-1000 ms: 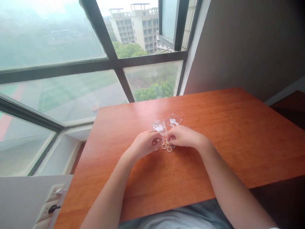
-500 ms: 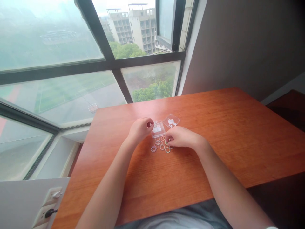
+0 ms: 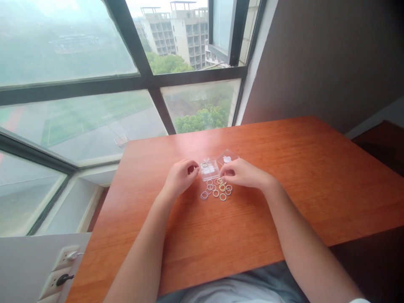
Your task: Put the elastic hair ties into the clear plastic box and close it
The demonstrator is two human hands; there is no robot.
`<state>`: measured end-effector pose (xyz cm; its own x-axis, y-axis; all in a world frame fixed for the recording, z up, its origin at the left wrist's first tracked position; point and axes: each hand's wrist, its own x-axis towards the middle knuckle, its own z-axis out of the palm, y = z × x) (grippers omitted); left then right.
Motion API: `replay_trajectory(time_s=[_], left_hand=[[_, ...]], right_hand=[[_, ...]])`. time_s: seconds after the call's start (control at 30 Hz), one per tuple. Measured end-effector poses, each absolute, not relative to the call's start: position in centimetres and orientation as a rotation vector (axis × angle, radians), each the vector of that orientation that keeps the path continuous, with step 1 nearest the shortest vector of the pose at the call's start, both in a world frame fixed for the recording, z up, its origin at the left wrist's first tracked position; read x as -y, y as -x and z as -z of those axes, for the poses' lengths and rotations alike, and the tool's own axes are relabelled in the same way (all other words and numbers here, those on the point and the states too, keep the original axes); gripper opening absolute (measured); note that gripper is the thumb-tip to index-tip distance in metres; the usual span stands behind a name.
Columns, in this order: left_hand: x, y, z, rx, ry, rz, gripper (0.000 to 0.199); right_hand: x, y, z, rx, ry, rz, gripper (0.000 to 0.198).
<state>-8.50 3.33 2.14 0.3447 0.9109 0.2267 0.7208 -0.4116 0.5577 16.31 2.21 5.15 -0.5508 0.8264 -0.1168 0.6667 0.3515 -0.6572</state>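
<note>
A clear plastic box (image 3: pixel 210 176) stands on the table, with a pale ring (image 3: pixel 205 165) inside it at the back left. My left hand (image 3: pixel 183 176) is at the box's left side, thumb and fingertips pinched together; whether anything is between them is too small to see. Over the front right corner of the box, my right hand (image 3: pixel 243 172) is closed in a pinch, its fingertips just above the loose rings. What it pinches, if anything, I cannot make out. Several thin pale rings (image 3: pixel 216 193) lie in a loose cluster in front of the box, a yellowish ring (image 3: pixel 222 187) among them.
A clear flat lid (image 3: pixel 227 157) with a white patch lies behind my right hand, partly covered by it. The brown wooden table (image 3: pixel 299 176) runs up to the window frame (image 3: pixel 151 83). Wall sockets with plugs (image 3: pixel 65 279) are at the lower left.
My left hand has drawn back left from over the box, and a ring now shows inside. My right hand has risen slightly away from the rings, uncovering the yellowish one.
</note>
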Motion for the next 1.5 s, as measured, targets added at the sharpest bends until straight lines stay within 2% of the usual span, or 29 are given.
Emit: replay_trajectory(time_s=[0.13, 0.27, 0.47, 0.8, 1.03, 1.5], left_hand=[[-3.1, 9.0, -2.3, -1.444, -2.256, -0.741, 0.015], [-2.9, 8.8, -3.0, -1.459, -2.251, -0.737, 0.014], [-2.6, 8.4, -3.3, -1.421, -2.296, -0.705, 0.013], [-1.4, 7.2, -4.5, -1.41, -2.409, -0.492, 0.014], [0.6, 4.5, -5.3, -1.183, -2.541, -0.181, 0.014], [2.4, 2.0, -4.5, -1.006, -2.844, 0.076, 0.017]], right_hand=[[-2.8, -15.7, -4.3, 2.214, 1.356, -0.894, 0.017], [-3.5, -13.7, -3.0, 2.067, 1.396, -0.631, 0.016], [-4.3, -11.3, -1.5, 2.121, 1.427, -0.409, 0.022], [-4.1, -13.2, -1.1, 2.017, 1.37, -0.387, 0.012], [-3.6, -14.9, -2.5, 2.012, 1.411, -0.508, 0.014], [-3.7, -15.2, -2.8, 2.082, 1.442, -0.527, 0.015]])
